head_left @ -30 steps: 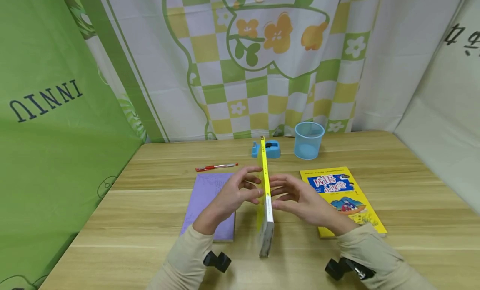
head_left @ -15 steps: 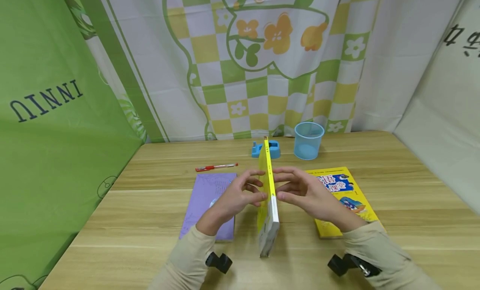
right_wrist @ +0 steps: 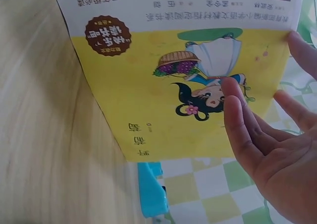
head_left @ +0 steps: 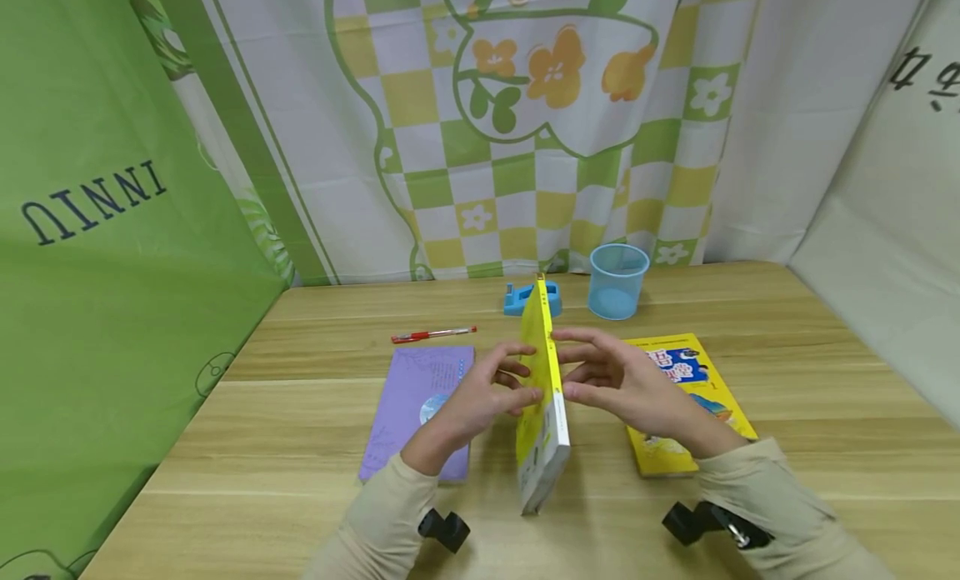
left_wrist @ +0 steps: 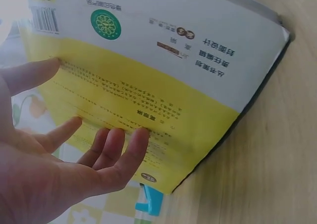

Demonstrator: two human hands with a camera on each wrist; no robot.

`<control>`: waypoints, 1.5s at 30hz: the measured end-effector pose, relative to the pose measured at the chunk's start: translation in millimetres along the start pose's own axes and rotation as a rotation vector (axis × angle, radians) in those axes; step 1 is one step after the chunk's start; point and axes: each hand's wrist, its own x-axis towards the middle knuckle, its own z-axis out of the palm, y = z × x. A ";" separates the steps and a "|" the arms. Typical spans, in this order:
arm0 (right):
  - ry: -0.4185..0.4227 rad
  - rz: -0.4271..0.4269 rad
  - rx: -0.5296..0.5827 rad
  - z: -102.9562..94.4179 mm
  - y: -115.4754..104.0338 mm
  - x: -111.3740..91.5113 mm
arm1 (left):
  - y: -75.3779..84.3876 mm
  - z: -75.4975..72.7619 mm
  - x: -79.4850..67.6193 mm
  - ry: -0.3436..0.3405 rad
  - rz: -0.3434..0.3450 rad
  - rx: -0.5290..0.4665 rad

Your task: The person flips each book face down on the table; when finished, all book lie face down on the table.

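Observation:
A yellow and white book (head_left: 542, 380) stands on its long edge on the table between the two hands, its spine up, leaning to the right. My left hand (head_left: 483, 392) touches its back cover (left_wrist: 124, 95) with relaxed, spread fingertips. On the other side, my right hand (head_left: 626, 388) has its fingers loosely bent against the front cover (right_wrist: 114, 100), which bears a drawn girl and a grape basket. The thumb and forefinger of the right hand touch near the spine. Neither hand wraps round the book.
A purple book (head_left: 397, 397) lies flat on the left, and another yellow book (head_left: 667, 459) lies on the right, partly under the right forearm. Farther back are a red pen (head_left: 432, 335), a blue tape dispenser (head_left: 555, 299) and a blue translucent cup (head_left: 617, 284).
The upright book has tipped over further to the right at its top, while its lower edge stays in place. Both hands have shifted slightly to the right with it.

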 end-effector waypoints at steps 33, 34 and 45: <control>0.006 0.021 -0.019 -20.4 -5.4 -6.8 | -11.6 7.3 5.8 0.023 -0.064 0.156; 0.005 0.019 -0.022 -21.4 -6.1 -6.9 | -12.0 7.7 6.0 0.022 -0.069 0.164; -0.022 0.083 -0.001 -34.1 -14.5 -10.2 | -13.4 12.6 5.7 0.015 -0.111 0.186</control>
